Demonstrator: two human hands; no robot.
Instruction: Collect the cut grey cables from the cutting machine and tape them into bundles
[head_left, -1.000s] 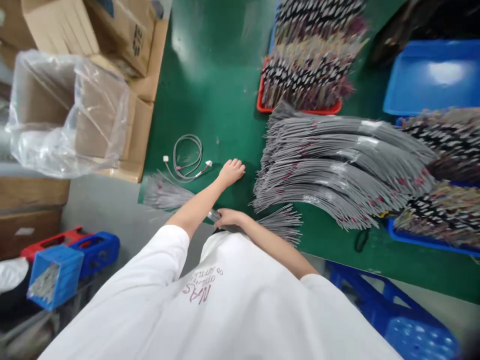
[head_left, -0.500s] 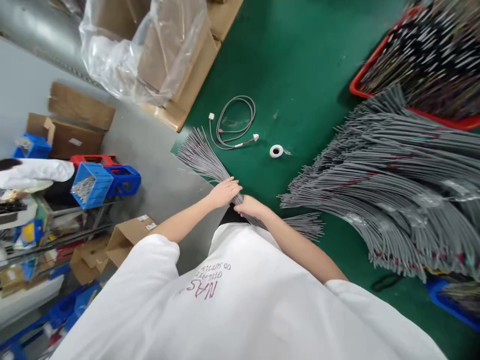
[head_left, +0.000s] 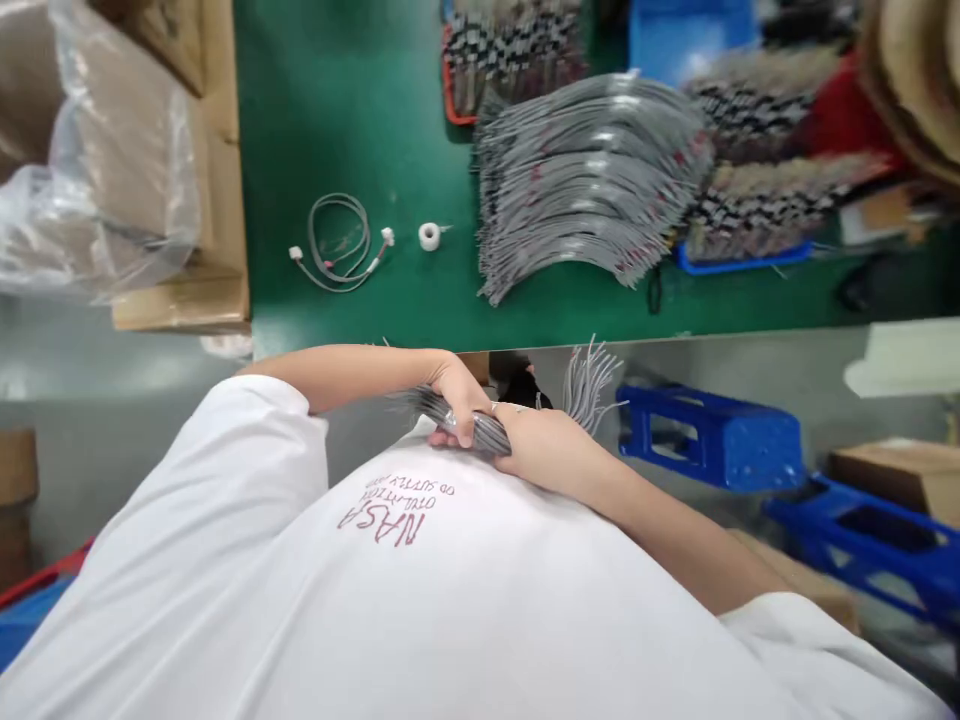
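A bundle of grey cables (head_left: 491,434) is bent close against my white shirt, in front of the table edge. My left hand (head_left: 459,398) is wrapped round the bundle, where a shiny band shows. Beside it, my right hand (head_left: 536,438) grips the same bundle, the fingers partly hidden. Loose cable ends (head_left: 589,385) fan out beyond my right hand. On the green table (head_left: 360,100) lie a coiled grey cable (head_left: 366,240) with white connectors and a small white roll of tape (head_left: 429,237).
Stacked grey cable bundles (head_left: 585,170) lie at the table's middle right, near a red-rimmed tray (head_left: 450,90) and a blue tray (head_left: 742,262). Cardboard boxes (head_left: 221,200) with clear plastic stand at the left. Blue stools (head_left: 712,440) are below right.
The view has swung round to the right. The bundle has moved off the table to close against my shirt and is now bent, with both hands still on it.
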